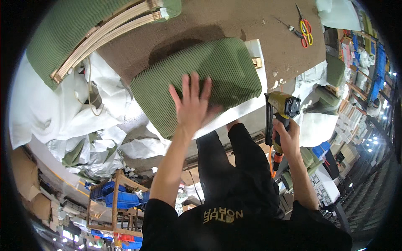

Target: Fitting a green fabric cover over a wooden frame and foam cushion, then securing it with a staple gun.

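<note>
1. While the fingers (194,87) of our left hand (191,111) spread wide over the green ribbed cushion (230,67), we cannot tell how firmly they press.
2. With our right hand (289,137) we grip a yellow-and-black nail gun (280,103), just right of the cushion; an orange hose (271,164) hangs below it.
3. Beneath the cushion we see a white sheet (248,109), showing along the near and right edges, on our brown bench (289,56).
4. Farther out, we have scissors (306,32) at the upper right and a larger green ribbed piece (71,37) with wooden strips (109,34) at the upper left.
</note>
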Available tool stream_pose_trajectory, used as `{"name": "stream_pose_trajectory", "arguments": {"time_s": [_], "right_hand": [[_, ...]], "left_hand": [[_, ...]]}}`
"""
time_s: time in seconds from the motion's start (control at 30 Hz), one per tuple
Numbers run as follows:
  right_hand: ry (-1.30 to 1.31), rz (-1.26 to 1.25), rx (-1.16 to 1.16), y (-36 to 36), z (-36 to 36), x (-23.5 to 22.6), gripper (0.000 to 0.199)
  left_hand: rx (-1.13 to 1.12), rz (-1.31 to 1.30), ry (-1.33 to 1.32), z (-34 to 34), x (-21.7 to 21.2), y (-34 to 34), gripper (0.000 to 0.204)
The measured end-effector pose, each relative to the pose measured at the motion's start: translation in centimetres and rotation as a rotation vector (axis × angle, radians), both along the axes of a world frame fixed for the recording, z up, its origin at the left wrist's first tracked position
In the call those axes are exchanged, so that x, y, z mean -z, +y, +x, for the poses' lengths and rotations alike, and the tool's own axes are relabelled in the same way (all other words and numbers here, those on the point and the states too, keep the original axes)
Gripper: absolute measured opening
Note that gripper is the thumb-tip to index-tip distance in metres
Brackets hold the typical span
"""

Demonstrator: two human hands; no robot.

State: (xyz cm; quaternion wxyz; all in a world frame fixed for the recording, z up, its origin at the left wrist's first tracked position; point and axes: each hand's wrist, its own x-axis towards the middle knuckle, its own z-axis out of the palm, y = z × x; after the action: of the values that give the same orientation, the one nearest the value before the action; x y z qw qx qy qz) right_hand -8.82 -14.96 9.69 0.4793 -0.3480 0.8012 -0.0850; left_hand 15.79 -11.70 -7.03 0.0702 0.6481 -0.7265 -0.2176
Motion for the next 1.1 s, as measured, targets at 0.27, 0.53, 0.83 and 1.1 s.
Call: {"name": "stream_pose_trajectory", "arguments": {"time_s": [0.27,0.53,0.83,1.1], "right_hand": [[-0.043,0.079,-0.028,1.8,-0.6,2.0,0.028],[-0.217,0.031,0.055,3.8,-4.0,2.0,0.041],[-0.375,-0.224,0.256,6.0,-7.7,3.2,0.037],[-0.227,-0.346,0.337,7.3,-4.2,2.0,0.033]], "left_hand": [[-0.034,-0.269,-0.145,-1.0,0.3,7.0,0.044],[0.049,-0.248,-0.285,-0.5,-1.0,6.2,0.043],[-0.117,-0.303,-0.001,-4.4,-10.3,0.4,0.021],[-0.262,-0.068,0.318,-15.9,-14.7,4.5,0.016]]}}
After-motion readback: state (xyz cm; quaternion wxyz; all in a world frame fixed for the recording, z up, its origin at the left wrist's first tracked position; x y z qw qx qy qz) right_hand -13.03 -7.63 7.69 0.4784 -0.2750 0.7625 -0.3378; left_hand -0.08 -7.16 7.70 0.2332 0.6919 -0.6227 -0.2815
